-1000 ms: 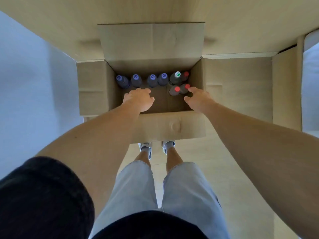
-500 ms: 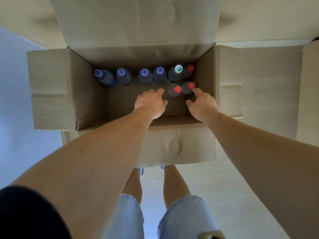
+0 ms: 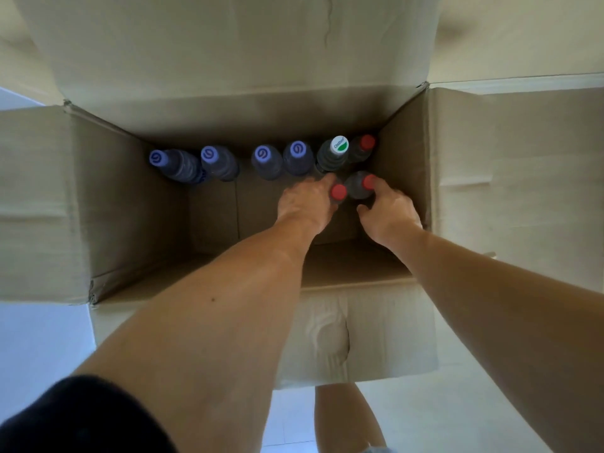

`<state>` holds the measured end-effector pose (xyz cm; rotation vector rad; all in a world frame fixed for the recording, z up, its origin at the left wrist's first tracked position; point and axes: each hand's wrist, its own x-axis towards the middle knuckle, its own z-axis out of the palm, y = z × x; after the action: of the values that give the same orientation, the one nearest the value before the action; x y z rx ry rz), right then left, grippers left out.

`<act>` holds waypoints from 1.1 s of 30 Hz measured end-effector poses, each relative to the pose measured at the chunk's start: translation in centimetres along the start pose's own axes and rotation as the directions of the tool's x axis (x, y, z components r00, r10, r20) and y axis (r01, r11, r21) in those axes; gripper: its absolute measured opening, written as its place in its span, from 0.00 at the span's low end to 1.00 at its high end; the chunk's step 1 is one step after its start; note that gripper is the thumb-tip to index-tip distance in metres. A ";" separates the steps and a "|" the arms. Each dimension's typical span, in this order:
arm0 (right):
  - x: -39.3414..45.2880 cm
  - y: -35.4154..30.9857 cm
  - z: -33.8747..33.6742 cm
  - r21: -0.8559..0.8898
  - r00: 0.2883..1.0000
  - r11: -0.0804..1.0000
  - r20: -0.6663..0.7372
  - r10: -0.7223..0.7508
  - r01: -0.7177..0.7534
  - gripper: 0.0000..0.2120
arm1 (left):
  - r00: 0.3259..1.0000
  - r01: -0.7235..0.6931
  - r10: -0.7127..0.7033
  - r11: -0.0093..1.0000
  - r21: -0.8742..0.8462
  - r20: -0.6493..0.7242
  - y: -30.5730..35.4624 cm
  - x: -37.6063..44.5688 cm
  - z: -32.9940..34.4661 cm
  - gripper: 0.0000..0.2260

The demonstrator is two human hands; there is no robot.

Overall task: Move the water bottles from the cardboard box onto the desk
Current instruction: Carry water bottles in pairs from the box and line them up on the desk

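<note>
**Both hands down among the red-capped bottles**

We see both arms reaching into the open cardboard box. Our left hand lies against the left side of the nearer red-capped bottle, fingers stretched forward beside it and toward the white-and-green-capped bottle; we cannot tell whether they have closed around anything. Our right hand sits at the right of the second red-capped bottle, fingers curling round its far side and thumb at its near side, so it appears to grip that bottle. These 2 bottles stand touching, near the box's right wall.

Behind them, along the far wall, stand 4 purple-capped bottles, the white-and-green-capped one, and a third red-capped bottle in the far right corner, all upright or slightly tilted.

The box's 4 flaps are folded outward. Beyond the far flap runs a pale wooden worktop. Below, a light tiled floor shows, with our bare leg and black sleeve.
</note>
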<state>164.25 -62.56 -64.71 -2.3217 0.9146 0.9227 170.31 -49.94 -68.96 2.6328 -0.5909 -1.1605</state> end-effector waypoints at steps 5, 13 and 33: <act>1.8 0.5 1.6 -0.023 1.000 1.000 -0.002 -0.021 0.021 0.28 | 0.999 -0.053 0.054 0.991 -0.121 0.001 0.5 2.1 2.1 0.13; 5.4 0.0 2.5 -0.120 1.000 0.993 -0.023 0.005 -0.008 0.33 | 0.988 -0.106 0.091 0.987 -0.117 -0.126 -3.1 0.9 2.1 0.14; 4.5 -7.1 9.6 -0.045 0.942 0.942 -0.024 -0.335 0.334 0.13 | 0.992 0.019 -0.037 0.989 -0.149 -0.117 -15.0 -2.8 0.2 0.18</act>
<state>167.89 -53.68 -73.01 -2.4306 0.4907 0.7680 172.62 -35.24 -72.29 2.5693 -0.4290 -1.0040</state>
